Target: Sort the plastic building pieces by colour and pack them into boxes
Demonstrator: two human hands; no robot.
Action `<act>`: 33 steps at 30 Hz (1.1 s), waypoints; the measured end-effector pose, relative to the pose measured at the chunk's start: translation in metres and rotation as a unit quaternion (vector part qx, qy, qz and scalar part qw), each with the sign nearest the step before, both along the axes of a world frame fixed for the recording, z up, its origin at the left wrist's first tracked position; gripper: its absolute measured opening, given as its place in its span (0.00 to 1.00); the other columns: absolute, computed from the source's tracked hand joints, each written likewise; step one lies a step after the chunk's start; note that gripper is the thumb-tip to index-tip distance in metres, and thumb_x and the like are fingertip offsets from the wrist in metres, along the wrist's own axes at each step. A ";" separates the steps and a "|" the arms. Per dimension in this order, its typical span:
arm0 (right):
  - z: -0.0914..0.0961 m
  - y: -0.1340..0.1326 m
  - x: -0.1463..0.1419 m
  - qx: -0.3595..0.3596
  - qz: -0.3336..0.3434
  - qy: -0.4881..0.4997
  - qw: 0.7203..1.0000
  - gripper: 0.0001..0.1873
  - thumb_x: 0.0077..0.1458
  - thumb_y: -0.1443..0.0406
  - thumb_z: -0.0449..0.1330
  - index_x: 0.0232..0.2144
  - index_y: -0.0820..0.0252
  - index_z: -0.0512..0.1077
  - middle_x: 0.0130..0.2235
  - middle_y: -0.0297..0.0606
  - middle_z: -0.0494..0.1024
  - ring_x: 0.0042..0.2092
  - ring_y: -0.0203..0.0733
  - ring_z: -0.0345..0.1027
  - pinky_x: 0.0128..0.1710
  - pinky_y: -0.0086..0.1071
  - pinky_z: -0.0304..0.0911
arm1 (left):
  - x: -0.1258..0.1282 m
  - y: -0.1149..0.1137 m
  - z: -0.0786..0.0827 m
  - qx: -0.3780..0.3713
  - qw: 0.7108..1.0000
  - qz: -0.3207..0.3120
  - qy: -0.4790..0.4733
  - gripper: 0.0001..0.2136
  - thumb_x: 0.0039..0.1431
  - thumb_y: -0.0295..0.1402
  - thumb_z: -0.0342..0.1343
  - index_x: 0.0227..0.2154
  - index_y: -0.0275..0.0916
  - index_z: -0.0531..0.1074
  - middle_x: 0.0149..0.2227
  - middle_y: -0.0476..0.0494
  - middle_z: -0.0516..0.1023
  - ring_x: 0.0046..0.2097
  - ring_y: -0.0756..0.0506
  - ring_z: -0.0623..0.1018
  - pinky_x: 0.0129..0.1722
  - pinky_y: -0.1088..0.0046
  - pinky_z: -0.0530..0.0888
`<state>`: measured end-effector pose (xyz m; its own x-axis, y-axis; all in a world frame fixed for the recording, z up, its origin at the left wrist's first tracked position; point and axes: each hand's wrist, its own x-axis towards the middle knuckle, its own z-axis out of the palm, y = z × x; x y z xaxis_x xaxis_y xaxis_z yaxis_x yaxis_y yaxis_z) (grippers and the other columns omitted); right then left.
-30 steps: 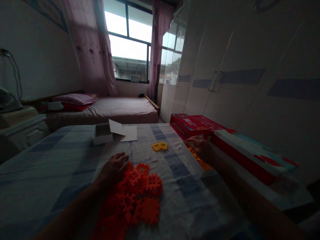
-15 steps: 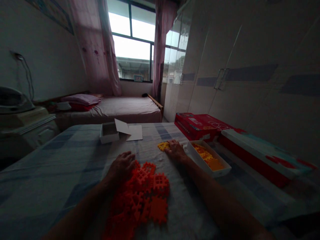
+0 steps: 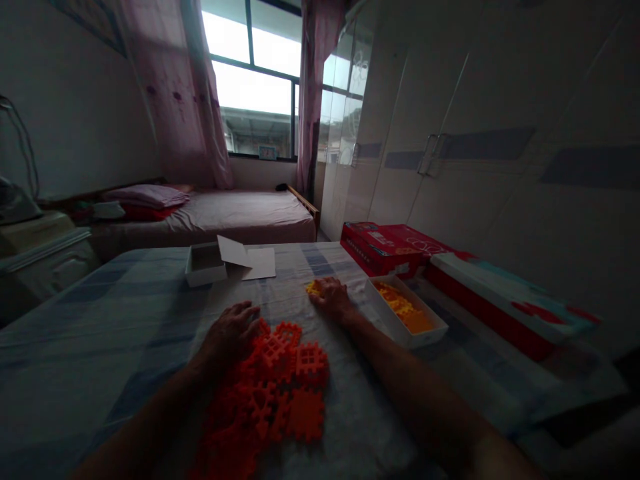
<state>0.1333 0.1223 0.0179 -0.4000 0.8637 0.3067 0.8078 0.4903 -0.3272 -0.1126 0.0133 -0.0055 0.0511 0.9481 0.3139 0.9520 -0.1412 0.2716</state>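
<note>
My left hand (image 3: 234, 332) lies at the left upper edge of a pile of orange-red interlocking plastic pieces (image 3: 305, 410), fingers stretched out and holding nothing. Some pieces are square with toothed edges, and one has a window grid (image 3: 310, 359). Farther forward, my right hand (image 3: 330, 297) is closed over a yellow interlocking piece (image 3: 313, 288), most of which its fingers hide. Right of that hand stands an open white box (image 3: 434, 337) with yellow and orange pieces (image 3: 403, 308) in it.
An open white box (image 3: 206, 273) and a white flap or card (image 3: 263, 263) are at the table's far side. A red box (image 3: 383, 248) and a long red-and-white box (image 3: 493, 300) lie to the right. The striped cloth (image 3: 125, 313) covers the table. Behind are a bed (image 3: 245, 213) and wardrobes.
My right hand has moved farther over the yellow piece, covering more of it. The left hand stays by the orange-red pile. The whole view has shifted slightly.
</note>
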 end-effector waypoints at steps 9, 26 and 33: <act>0.015 -0.011 0.001 0.008 -0.013 0.015 1.000 0.21 0.51 0.59 0.57 0.46 0.62 0.69 0.46 0.44 0.72 0.49 0.43 0.63 0.50 0.33 0.56 | 0.001 -0.001 0.001 -0.001 1.000 -0.005 -0.009 0.20 0.58 0.41 0.43 0.45 0.37 0.72 0.53 0.36 0.69 0.53 0.40 0.69 0.54 0.61 0.65; 0.018 -0.071 0.189 0.098 -0.140 0.042 0.984 0.23 0.52 0.54 0.55 0.47 0.60 0.67 0.49 0.44 0.71 0.49 0.48 0.65 0.48 0.42 0.61 | 0.002 -0.001 0.004 -0.003 1.000 -0.003 -0.011 0.20 0.56 0.41 0.43 0.45 0.37 0.72 0.52 0.38 0.70 0.54 0.40 0.69 0.54 0.62 0.66; 0.022 -0.071 0.200 0.056 -0.147 0.010 0.987 0.19 0.51 0.57 0.55 0.44 0.58 0.71 0.44 0.44 0.75 0.48 0.49 0.66 0.45 0.42 0.63 | -0.001 0.001 0.001 -0.002 1.000 -0.009 0.004 0.21 0.57 0.41 0.42 0.44 0.36 0.72 0.53 0.35 0.69 0.55 0.39 0.68 0.54 0.60 0.65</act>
<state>0.3337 0.0513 0.0400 -0.1301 0.9018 0.4122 0.9147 0.2696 -0.3011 -0.1134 0.0145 -0.0049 0.0701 0.9484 0.3092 0.9516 -0.1565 0.2644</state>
